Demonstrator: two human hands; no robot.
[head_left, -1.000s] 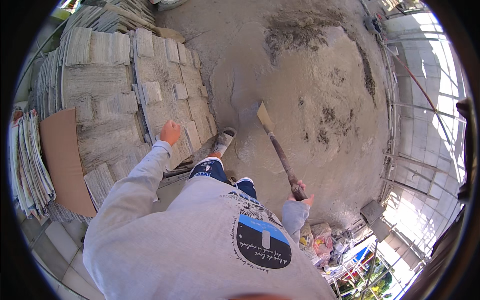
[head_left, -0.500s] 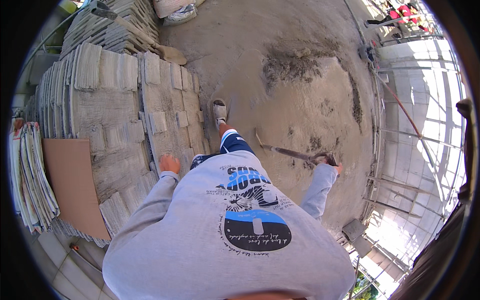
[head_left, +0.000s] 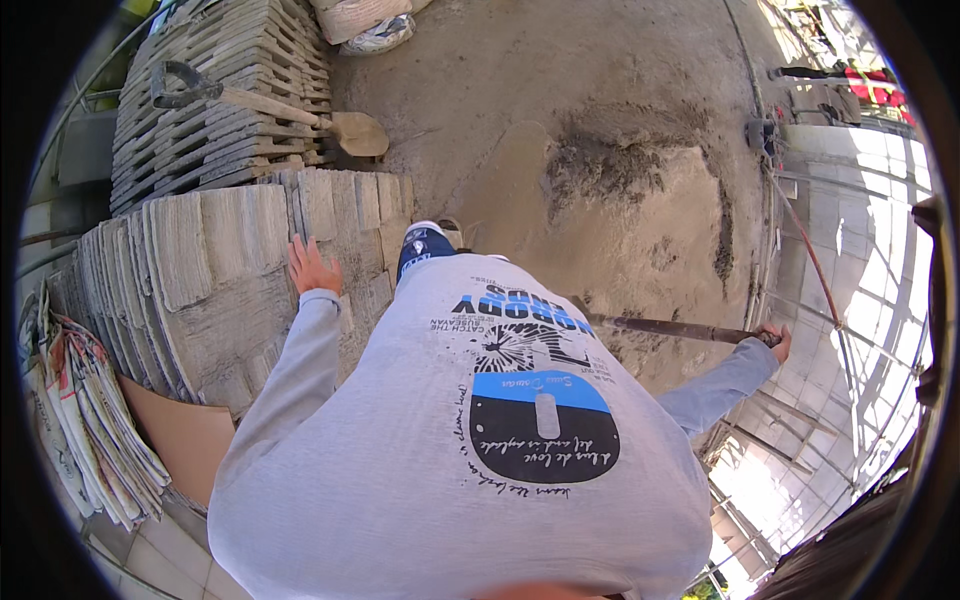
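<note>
My left hand (head_left: 313, 266) has its fingers spread over the edge of a stack of grey, rough slabs (head_left: 235, 250). Whether it presses on them or hovers just above, I cannot tell. Out to the right, my right hand (head_left: 773, 342) is closed round the end of a long-handled shovel (head_left: 690, 327). The shaft runs left behind my shirt, which hides the blade. Wet grey mortar (head_left: 650, 240) covers the ground ahead, with darker rough patches in it.
A second shovel (head_left: 358, 134) with a wooden shaft lies across a taller slab stack (head_left: 225, 90) at the far left. Sacks (head_left: 375, 30) lie beyond it. Folded sacks (head_left: 95, 410) and a brown board (head_left: 180, 430) are at the near left. Metal bars (head_left: 815, 250) line the right side.
My right hand has swung outward to the right, drawing the shovel handle with it. My left hand has shifted forward and left along the slabs, its fingers now spread. My body has moved forward.
</note>
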